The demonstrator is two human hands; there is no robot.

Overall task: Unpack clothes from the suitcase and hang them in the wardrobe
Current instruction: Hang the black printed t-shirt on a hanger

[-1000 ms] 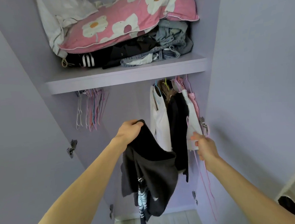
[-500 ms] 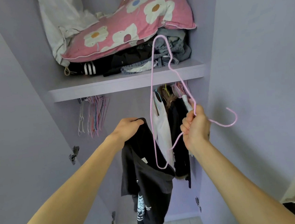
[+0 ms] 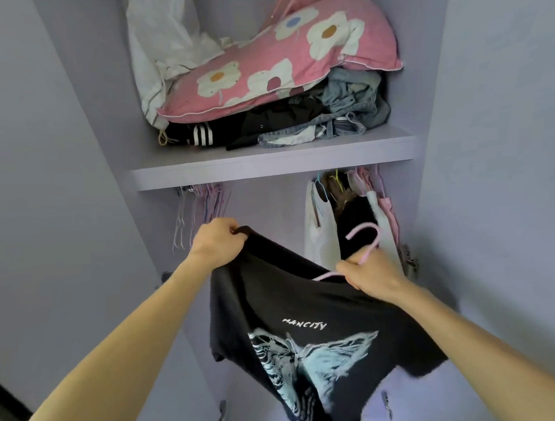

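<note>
Hanging before the open wardrobe [image 3: 272, 168], a black T-shirt [image 3: 299, 326] with a pale blue butterfly print and white lettering is held spread between both hands. One top corner is bunched inside the tightly curled left grip [image 3: 217, 245]; at the opposite top edge, a pink hanger [image 3: 367, 236] is clasped by the right grip [image 3: 372, 274], its hook standing above the knuckles

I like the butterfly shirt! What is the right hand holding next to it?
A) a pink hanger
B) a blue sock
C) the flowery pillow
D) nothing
A: the right hand grips a pink hanger at the top of the black shirt, with the hook sticking up, while the left hand holds the shirt's other shoulder.
</note>
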